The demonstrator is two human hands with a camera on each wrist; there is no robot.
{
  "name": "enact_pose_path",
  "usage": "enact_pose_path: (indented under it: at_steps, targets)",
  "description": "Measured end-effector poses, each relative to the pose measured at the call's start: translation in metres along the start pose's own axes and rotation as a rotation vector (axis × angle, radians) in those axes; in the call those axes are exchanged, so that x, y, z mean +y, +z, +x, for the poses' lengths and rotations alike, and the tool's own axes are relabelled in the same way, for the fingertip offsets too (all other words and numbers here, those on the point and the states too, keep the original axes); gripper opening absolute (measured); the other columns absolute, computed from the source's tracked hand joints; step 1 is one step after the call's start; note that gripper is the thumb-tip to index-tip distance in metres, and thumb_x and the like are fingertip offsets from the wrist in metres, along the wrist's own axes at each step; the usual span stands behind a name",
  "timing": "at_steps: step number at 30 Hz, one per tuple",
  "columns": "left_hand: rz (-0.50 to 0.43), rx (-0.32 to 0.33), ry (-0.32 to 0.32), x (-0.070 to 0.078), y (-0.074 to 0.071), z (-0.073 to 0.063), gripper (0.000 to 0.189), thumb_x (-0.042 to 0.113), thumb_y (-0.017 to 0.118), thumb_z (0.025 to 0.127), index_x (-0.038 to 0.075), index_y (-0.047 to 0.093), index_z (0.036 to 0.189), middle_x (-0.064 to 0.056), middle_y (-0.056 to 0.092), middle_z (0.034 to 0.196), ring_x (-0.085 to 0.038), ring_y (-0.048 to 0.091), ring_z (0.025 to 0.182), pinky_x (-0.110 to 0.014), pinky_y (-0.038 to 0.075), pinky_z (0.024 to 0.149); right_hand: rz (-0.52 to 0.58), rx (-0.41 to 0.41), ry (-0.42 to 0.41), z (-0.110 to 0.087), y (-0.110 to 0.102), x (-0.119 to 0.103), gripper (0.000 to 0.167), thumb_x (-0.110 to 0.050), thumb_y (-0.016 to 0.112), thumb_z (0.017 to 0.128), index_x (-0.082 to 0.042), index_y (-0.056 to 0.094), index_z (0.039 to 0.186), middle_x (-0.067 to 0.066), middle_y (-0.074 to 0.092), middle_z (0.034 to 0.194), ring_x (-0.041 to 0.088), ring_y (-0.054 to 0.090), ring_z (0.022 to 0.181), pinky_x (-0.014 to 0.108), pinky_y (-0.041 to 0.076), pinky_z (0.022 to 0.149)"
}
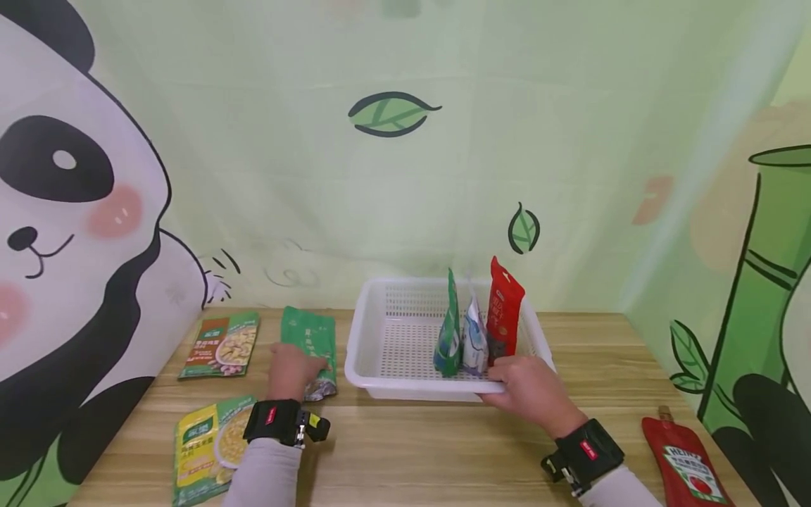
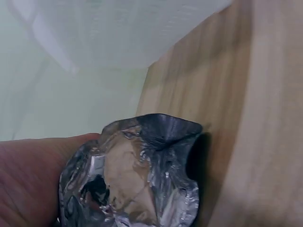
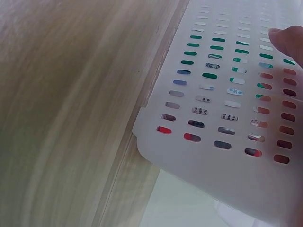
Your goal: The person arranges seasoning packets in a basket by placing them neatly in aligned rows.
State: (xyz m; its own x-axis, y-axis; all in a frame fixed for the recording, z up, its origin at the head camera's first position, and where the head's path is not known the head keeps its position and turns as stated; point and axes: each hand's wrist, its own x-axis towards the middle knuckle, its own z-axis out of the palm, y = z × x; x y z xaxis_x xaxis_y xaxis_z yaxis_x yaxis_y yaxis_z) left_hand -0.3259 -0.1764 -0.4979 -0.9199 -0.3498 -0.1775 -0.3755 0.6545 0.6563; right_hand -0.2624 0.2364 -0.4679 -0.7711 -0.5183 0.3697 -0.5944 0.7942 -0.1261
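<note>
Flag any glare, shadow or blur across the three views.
Head: even light, the basket reads clearly; left wrist: bright glints on the crinkled foil base of the green pouch, a dark shadow beside it on the table, basket pale and soft; right wrist: table grain soft and smeared, basket slots fairly crisp.

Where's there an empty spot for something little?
The bare table in front of the white basket, between the sleeves, is free, and so is the basket's left half. It's crowded at the basket's right end, with three packets, and on the table's left, with three more packets.
</note>
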Motion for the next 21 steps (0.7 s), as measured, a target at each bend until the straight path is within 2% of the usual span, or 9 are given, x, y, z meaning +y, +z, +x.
enact_pose_path:
  at_steps: [6, 11, 16, 18, 21]
  targets:
    - [-0.052, 0.019, 0.044, -0.002, -0.002, -0.011, 0.115, 0.022, 0.082, 0.088, -0.025, 0.001, 0.154, -0.048, 0.055, 0.13, -0.057, 0.06, 0.121, -0.063, 0.051, 0.104, -0.012, 0.03, -0.012, -0.001, 0.002, 0.002, 0.02, -0.031, 0.093, 0.082, -0.015, 0.083, 0.085, -0.01, 0.068, 0.074, 0.003, 0.047, 0.062, 0.02, 0.039, 0.057]
    - [-0.057, 0.024, 0.097, -0.003, -0.006, -0.018, 0.107, 0.023, 0.086, 0.089, -0.019, 0.011, 0.153, -0.046, 0.057, 0.126, -0.055, 0.063, 0.118, -0.062, 0.054, 0.098, -0.016, 0.018, 0.0, 0.0, 0.001, 0.001, 0.021, -0.033, 0.092, 0.083, -0.015, 0.084, 0.087, -0.01, 0.068, 0.075, 0.003, 0.047, 0.062, 0.02, 0.04, 0.058]
    - [-0.161, 0.051, 0.157, -0.009, -0.007, -0.023, 0.103, 0.019, 0.089, 0.086, -0.013, 0.019, 0.154, -0.04, 0.053, 0.135, -0.053, 0.058, 0.127, -0.062, 0.05, 0.106, -0.005, 0.001, 0.005, 0.0, 0.001, 0.001, 0.021, -0.033, 0.092, 0.084, -0.014, 0.084, 0.088, -0.01, 0.069, 0.076, 0.003, 0.048, 0.063, 0.021, 0.041, 0.058]
    - [-0.2, 0.071, 0.184, -0.012, -0.006, -0.025, 0.098, 0.017, 0.089, 0.086, -0.012, 0.025, 0.154, -0.038, 0.052, 0.14, -0.052, 0.056, 0.13, -0.062, 0.047, 0.109, -0.001, 0.003, -0.002, 0.0, 0.001, 0.001, 0.02, -0.032, 0.092, 0.084, -0.014, 0.083, 0.087, -0.01, 0.068, 0.075, 0.003, 0.047, 0.063, 0.021, 0.04, 0.058]
    - [-0.211, 0.117, 0.229, -0.017, -0.006, -0.029, 0.08, 0.017, 0.09, 0.084, -0.013, 0.046, 0.144, -0.036, 0.061, 0.135, -0.047, 0.063, 0.123, -0.06, 0.05, 0.106, 0.0, 0.013, -0.005, 0.0, 0.001, 0.001, 0.019, -0.03, 0.093, 0.083, -0.014, 0.082, 0.085, -0.01, 0.067, 0.074, 0.003, 0.047, 0.062, 0.021, 0.039, 0.058]
